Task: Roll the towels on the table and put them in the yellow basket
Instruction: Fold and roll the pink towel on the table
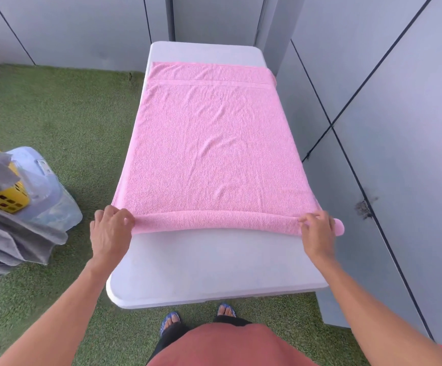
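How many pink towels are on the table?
1. The pink towel lies spread on the table, its near edge rolled between both hands.

Setting: outdoor terrace or balcony of a home, used for laundry. Evidence: artificial green turf (56, 122) as flooring on all sides of the worktop; grey panelled walls (399, 101) with dark seams along the far and right sides; white plastic folding table as worktop (214, 262), rounded corners, set lengthwise against the right wall. Laundry items: pink terry towel (214, 143) spread over the worktop's far part; yellow perforated basket (6, 200) on the turf left of the worktop, grey towels (11, 233) draped around it.
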